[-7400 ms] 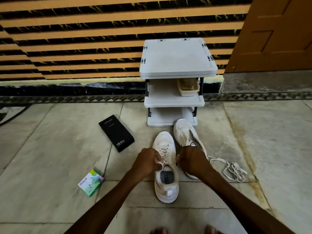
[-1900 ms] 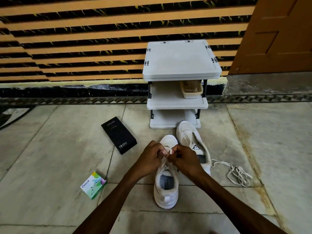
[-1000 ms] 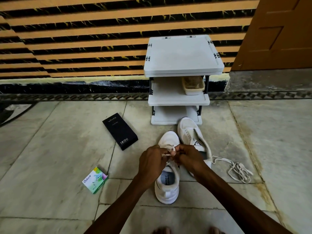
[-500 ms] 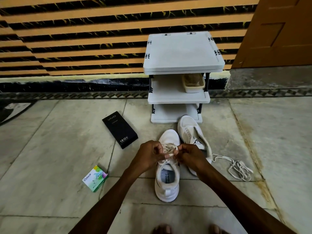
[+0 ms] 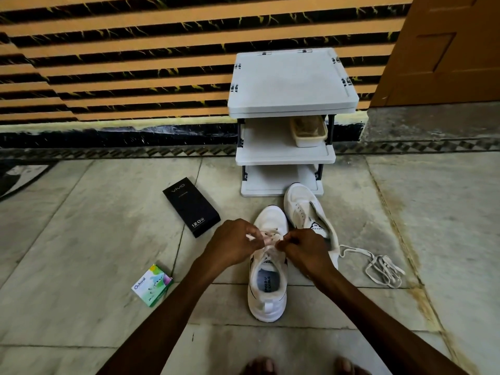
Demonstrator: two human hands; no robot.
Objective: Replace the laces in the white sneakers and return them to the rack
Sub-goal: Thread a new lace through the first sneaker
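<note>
A white sneaker (image 5: 267,290) stands on the floor in front of me, toe toward the rack. My left hand (image 5: 232,246) and my right hand (image 5: 304,249) are both closed on the ends of its white lace (image 5: 269,239) over the eyelets. A second white sneaker (image 5: 305,212) without a lace lies just behind and to the right, its tongue pulled open. A loose white lace (image 5: 381,269) lies in a heap on the floor to the right. The grey three-shelf rack (image 5: 292,85) stands against the wall.
A beige tub (image 5: 308,131) sits on the rack's middle shelf. A black phone box (image 5: 190,207) and a small green Odonil box (image 5: 152,285) lie on the floor to the left. A wooden door (image 5: 446,50) is at the back right. My toes (image 5: 259,365) show at the bottom.
My hands have stayed on the lace at the top of the near sneaker, working it with small movements. The shoes, loose lace and boxes have not moved.
</note>
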